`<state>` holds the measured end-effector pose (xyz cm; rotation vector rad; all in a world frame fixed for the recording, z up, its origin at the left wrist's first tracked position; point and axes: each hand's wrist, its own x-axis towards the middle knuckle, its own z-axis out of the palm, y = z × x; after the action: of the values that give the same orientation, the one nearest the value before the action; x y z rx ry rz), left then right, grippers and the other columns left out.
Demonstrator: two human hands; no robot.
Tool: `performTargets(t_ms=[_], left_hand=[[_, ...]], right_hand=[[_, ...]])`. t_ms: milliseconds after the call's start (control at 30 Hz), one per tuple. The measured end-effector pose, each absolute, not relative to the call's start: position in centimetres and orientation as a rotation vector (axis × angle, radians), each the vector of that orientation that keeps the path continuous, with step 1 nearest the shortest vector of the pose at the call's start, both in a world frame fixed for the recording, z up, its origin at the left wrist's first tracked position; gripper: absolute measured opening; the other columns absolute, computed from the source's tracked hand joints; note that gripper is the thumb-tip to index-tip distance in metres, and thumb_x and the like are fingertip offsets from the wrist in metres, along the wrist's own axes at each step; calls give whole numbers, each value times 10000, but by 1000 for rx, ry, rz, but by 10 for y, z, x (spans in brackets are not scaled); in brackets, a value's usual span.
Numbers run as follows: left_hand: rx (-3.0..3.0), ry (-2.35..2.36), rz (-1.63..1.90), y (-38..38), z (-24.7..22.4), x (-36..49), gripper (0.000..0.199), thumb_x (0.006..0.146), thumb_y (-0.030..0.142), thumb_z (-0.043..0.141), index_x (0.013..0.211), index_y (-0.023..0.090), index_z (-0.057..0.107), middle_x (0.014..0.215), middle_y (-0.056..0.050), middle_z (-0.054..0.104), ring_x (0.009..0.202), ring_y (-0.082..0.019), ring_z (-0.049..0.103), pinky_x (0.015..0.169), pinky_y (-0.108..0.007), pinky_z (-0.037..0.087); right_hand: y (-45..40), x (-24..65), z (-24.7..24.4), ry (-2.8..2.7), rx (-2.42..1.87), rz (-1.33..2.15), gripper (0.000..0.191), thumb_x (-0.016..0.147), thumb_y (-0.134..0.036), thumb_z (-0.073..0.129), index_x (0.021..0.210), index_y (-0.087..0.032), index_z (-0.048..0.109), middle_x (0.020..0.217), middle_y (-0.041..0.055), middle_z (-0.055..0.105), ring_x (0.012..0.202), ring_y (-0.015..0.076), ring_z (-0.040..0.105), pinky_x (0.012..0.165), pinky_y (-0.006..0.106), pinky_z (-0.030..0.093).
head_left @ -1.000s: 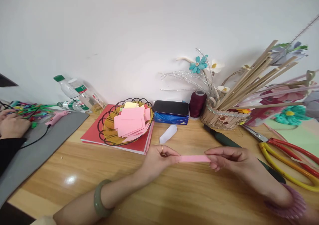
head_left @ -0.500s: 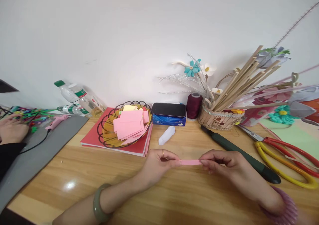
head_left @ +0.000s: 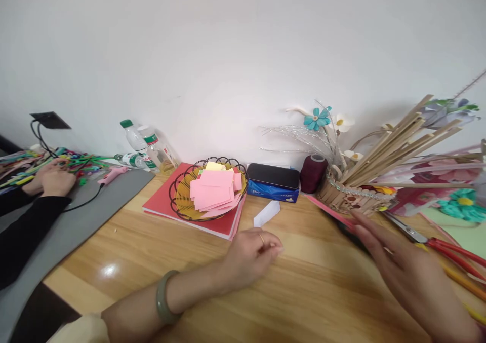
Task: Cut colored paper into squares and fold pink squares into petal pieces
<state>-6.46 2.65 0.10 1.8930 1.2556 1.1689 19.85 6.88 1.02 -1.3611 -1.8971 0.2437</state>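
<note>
My right hand [head_left: 408,267] is raised at the right, pinching the near end of a pink paper strip [head_left: 328,210] that slants up and away toward the twig pot. My left hand [head_left: 250,257] rests low over the wooden table, thumb and forefinger closed together, with nothing showing between them. Just beyond it lies a folded white paper piece [head_left: 267,213]. Under the strip, a dark green tool handle [head_left: 351,235] is partly hidden by my right hand. Large scissors [head_left: 457,249] with red and yellow handles lie beside that hand, partly covered.
A wicker basket [head_left: 178,203] of pink paper pieces sits on red sheets [head_left: 154,201]. Behind are a blue packet [head_left: 271,190], a maroon thread spool [head_left: 313,173] and a stick-filled pot [head_left: 341,196]. At left, another person's hands [head_left: 56,180] work near a pink glue gun [head_left: 113,174].
My left hand has let go of the pink strip. My right hand has moved right with it, turning it lengthwise away from me. The view has shifted left.
</note>
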Motion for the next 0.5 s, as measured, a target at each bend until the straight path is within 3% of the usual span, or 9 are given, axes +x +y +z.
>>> performTargets(t_ms=[133, 267, 367, 500], left_hand=[[2242, 1074, 1145, 19, 10, -64, 150, 834, 216, 507, 780, 171, 639, 639, -36, 650, 573, -121, 549, 579, -216, 420], [2314, 1309, 1215, 26, 47, -81, 156, 865, 191, 480, 830, 168, 630, 722, -37, 664, 665, -127, 597, 658, -218, 450], [2171, 1679, 1246, 43, 78, -110, 161, 849, 275, 509, 879, 177, 633, 836, -40, 669, 769, -151, 612, 714, -241, 477], [2340, 2090, 695, 72, 84, -154, 274, 855, 316, 467, 1054, 185, 603, 1117, -61, 616, 1072, -216, 527, 926, -346, 406]], right_hand=[[70, 191, -1, -2163, -1146, 32, 402, 876, -332, 410, 1254, -215, 480, 1247, 59, 554, 1104, 236, 537, 952, 438, 423], [59, 191, 15, -2096, -1126, -37, 345, 883, -234, 412, 1219, -232, 488, 1184, 47, 591, 1061, 214, 563, 923, 384, 445], [57, 191, 23, -2019, -1174, -146, 316, 889, -197, 403, 1193, -183, 488, 1096, 82, 623, 992, 202, 592, 872, 356, 470], [67, 184, 15, -2221, -1111, -253, 299, 886, -231, 408, 1134, -140, 550, 1127, 122, 610, 1045, 234, 556, 887, 403, 452]])
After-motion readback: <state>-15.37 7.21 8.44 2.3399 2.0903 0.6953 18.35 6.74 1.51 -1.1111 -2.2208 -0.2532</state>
